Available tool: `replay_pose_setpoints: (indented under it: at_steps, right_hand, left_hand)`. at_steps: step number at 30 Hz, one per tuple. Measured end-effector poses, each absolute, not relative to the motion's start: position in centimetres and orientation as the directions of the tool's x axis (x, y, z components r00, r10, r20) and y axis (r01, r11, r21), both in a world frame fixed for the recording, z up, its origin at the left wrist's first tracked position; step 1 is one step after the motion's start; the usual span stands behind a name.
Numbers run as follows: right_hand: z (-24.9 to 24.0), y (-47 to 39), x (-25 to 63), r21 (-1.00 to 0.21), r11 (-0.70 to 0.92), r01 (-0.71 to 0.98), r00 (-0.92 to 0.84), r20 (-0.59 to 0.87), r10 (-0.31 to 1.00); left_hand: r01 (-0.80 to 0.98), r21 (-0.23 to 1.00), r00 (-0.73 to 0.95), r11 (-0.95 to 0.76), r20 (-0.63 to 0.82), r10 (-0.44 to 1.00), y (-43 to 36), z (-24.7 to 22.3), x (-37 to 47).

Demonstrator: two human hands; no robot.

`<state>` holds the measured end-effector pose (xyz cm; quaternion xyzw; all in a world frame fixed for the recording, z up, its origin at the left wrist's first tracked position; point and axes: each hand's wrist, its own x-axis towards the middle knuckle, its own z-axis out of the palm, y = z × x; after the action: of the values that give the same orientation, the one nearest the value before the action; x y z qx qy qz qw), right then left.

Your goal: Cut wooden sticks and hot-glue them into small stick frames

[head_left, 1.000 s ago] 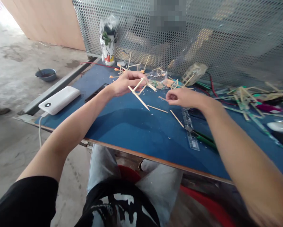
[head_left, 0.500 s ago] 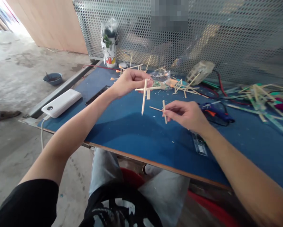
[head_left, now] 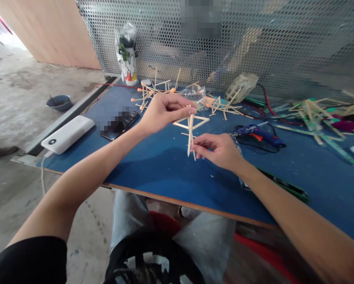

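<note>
1. Stick frame (head_left: pixel 190 128) of slim, pale wood: straight bars joined in an angular outline, one longer bar hanging downward to a sharpened tip. It is held up over the middle of the desk (head_left: pixel 153 169).
2. The left hand (head_left: pixel 162 114) grips it near the top, fingers closed in a pinch, the back of the hand towards the desk's left edge.
3. The right hand (head_left: pixel 220 150) pinches a short stick (head_left: pixel 195 155), thumb against fingers, right beside the pointed bar; whether the two pieces touch, I cannot tell.
4. Towards the desk's far edge lie spiky stick assemblies (head_left: pixel 153 90), some tipped with smooth orange blobs, near crinkled clear plastic (head_left: pixel 194 93).
5. In the far left corner stands a printed cup (head_left: pixel 130 63) wrapped in clear film; a perforated metal panel (head_left: pixel 253 43) rises along the far edge.
6. By the left edge rest a smooth white power bank (head_left: pixel 67 134), round-cornered, and a flat, glossy black phone (head_left: pixel 124 124).
7. Towards the right edge, beyond the right hand, lies a blue glue gun (head_left: pixel 267 136) with an orange trigger.
</note>
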<state>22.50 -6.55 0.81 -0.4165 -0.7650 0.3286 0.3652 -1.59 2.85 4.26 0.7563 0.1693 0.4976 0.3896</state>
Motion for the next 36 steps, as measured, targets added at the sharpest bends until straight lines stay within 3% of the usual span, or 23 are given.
replay_pose_setpoints:
  at_steps: [10,36]
  right_hand:
    - [1.3,-6.7,22.4,-0.84,0.402,0.365,-0.382,0.259,0.887]
    - [1.3,-6.6,22.5,-0.876,0.318,0.362,-0.404,0.16,0.901]
  left_hand:
    - [-0.094,0.688,0.474,-0.719,0.666,0.575,2.1,4.1,-1.2]
    - [0.02,0.678,0.44,-0.734,0.654,0.616,1.2,4.4,-0.8]
